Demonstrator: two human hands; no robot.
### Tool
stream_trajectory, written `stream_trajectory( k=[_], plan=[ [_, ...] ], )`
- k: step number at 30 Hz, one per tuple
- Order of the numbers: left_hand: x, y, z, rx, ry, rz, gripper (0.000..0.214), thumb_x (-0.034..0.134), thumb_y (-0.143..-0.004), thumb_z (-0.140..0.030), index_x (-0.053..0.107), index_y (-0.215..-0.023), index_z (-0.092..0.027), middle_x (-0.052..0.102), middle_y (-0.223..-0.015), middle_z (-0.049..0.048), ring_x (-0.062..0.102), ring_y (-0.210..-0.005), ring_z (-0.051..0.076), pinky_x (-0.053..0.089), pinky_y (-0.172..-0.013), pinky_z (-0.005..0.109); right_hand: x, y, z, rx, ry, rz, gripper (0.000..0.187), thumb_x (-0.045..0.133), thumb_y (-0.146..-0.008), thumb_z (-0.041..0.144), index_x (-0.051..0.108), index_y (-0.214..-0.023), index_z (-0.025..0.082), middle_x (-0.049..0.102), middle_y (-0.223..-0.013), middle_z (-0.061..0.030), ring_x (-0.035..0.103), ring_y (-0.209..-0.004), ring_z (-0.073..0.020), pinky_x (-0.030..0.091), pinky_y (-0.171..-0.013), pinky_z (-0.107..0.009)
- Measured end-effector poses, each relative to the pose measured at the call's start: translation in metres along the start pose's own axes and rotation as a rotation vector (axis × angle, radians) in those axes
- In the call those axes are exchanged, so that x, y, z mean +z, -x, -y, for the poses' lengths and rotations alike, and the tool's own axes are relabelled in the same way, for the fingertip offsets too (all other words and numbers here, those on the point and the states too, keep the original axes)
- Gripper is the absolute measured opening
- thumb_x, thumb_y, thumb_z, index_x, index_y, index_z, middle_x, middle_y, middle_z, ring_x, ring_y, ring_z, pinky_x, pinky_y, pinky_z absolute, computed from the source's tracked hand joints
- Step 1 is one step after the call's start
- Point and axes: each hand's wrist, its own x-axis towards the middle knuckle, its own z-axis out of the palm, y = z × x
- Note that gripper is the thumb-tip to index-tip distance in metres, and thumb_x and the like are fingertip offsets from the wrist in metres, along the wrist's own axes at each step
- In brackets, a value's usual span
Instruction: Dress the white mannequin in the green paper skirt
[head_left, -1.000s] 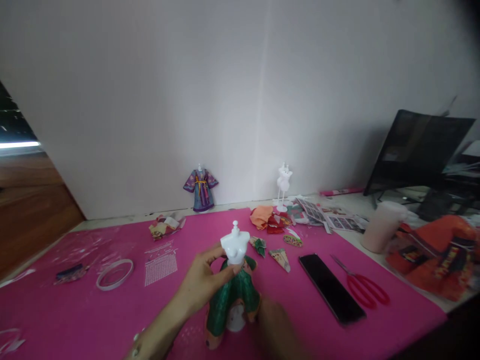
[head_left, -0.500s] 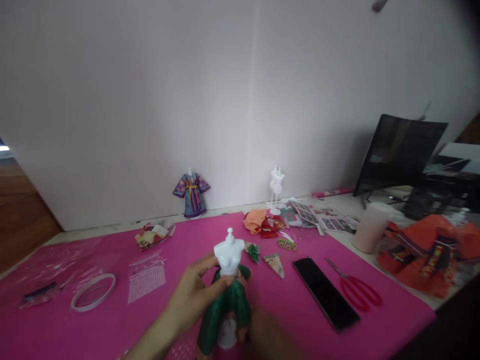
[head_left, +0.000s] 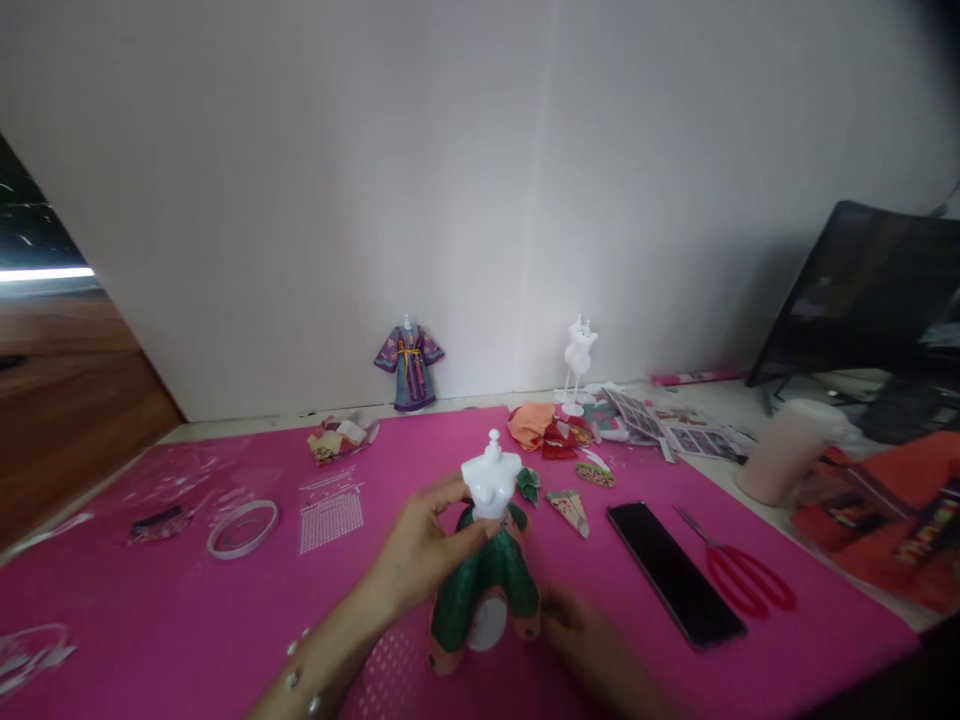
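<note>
A white doll mannequin (head_left: pixel 491 482) stands on a pink mat (head_left: pixel 262 630), its torso bare on top and its round white base showing below. Around its waist hangs a green doll garment (head_left: pixel 459 600) with two tube-like parts and orange-pink ends. My left hand (head_left: pixel 431 545) grips the mannequin and the garment at the waist, thumb across the front. Close beside the garment's right tube is my right hand (head_left: pixel 574 630), low and blurred; whether its fingers hold the edge does not show clearly.
To the right lie a black phone (head_left: pixel 675 575) and red-handled scissors (head_left: pixel 739 570). Fabric scraps (head_left: pixel 544 430) sit behind the mannequin. A tape roll (head_left: pixel 242 530) and a pearl sheet (head_left: pixel 331 520) lie left. A purple robe (head_left: pixel 409 370) and white stands (head_left: pixel 580 355) line the wall.
The view has shifted, so everything sits farther right in the picture. My right hand shows more clearly beside the garment's right tube. My left hand keeps its grip at the waist.
</note>
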Motion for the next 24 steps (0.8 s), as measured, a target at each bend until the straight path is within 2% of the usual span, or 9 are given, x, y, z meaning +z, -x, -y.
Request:
stream_trajectory(
  k=[4,7,11,15,19,21,23,24],
  plan=[
    [-0.008,-0.004,0.009,-0.011,-0.056,-0.045,0.016,0.064,-0.079,-0.027,0.072,-0.09,-0.018,0.073,-0.102,0.0047,0.064,-0.102,0.026,0.044,-0.093,0.036,-0.007,0.011,-0.012,0.281,-0.321,0.049,0.04,0.078,-0.064,0.049,0.052,-0.066,0.019,0.038,-0.048,0.0104,0.025,-0.039,-0.0038,0.014,-0.037,-0.017],
    [-0.013,-0.005,0.015,-0.067,-0.045,-0.069,0.021,0.062,-0.08,-0.031,0.07,-0.093,-0.017,0.073,-0.099,0.006,0.065,-0.102,0.028,0.046,-0.092,0.037,-0.005,0.022,-0.012,0.337,-0.43,0.087,0.048,0.075,-0.063,0.056,0.04,-0.063,0.023,0.026,-0.045,0.0135,0.013,-0.037,-0.0039,0.006,-0.035,-0.019],
    [-0.013,-0.004,0.019,-0.097,-0.005,-0.09,0.031,0.062,-0.08,-0.033,0.066,-0.106,-0.016,0.072,-0.109,0.0082,0.063,-0.107,0.028,0.046,-0.094,0.039,0.0,0.033,-0.009,0.315,-0.541,0.154,0.049,0.078,-0.062,0.053,0.039,-0.062,0.022,0.027,-0.046,0.0128,0.014,-0.038,-0.0034,0.009,-0.037,-0.018],
    [-0.011,-0.008,0.024,-0.118,0.04,-0.106,0.04,0.064,-0.078,-0.033,0.062,-0.113,-0.015,0.069,-0.117,0.0119,0.063,-0.109,0.029,0.044,-0.099,0.042,0.002,0.036,-0.012,0.226,-0.666,0.294,0.041,0.075,-0.07,0.047,0.045,-0.064,0.02,0.031,-0.047,0.0113,0.018,-0.04,-0.0039,0.015,-0.039,-0.018],
    [-0.016,-0.008,0.03,-0.106,0.06,-0.114,0.046,0.066,-0.078,-0.034,0.059,-0.119,-0.016,0.065,-0.123,0.0129,0.059,-0.116,0.028,0.041,-0.103,0.043,0.003,0.039,-0.008,0.195,-0.684,0.363,0.04,0.075,-0.072,0.047,0.046,-0.065,0.02,0.033,-0.046,0.0113,0.02,-0.038,-0.0028,0.016,-0.038,-0.017],
    [-0.018,0.006,0.032,-0.088,0.032,-0.214,0.052,0.068,-0.079,-0.036,0.054,-0.126,-0.02,0.061,-0.13,0.0108,0.054,-0.123,0.027,0.038,-0.106,0.043,0.002,0.042,-0.003,0.209,-0.689,0.357,0.042,0.077,-0.07,0.049,0.048,-0.066,0.02,0.034,-0.046,0.0116,0.02,-0.037,-0.0026,0.017,-0.039,-0.017],
    [-0.012,0.034,0.031,-0.09,-0.045,-0.444,0.047,0.067,-0.082,-0.036,0.053,-0.125,-0.025,0.057,-0.133,0.007,0.05,-0.126,0.025,0.037,-0.108,0.041,0.003,0.044,0.002,0.249,-0.665,0.314,0.043,0.079,-0.068,0.05,0.049,-0.068,0.019,0.036,-0.048,0.0111,0.022,-0.039,-0.0026,0.019,-0.041,-0.016],
    [-0.005,0.052,0.032,-0.081,-0.09,-0.608,0.035,0.066,-0.084,-0.033,0.057,-0.117,-0.027,0.059,-0.126,0.0046,0.053,-0.121,0.023,0.04,-0.104,0.037,0.004,0.045,0.005,0.271,-0.632,0.297,0.045,0.08,-0.067,0.052,0.049,-0.068,0.018,0.038,-0.049,0.0103,0.025,-0.041,-0.0027,0.021,-0.043,-0.016]
  ],
)
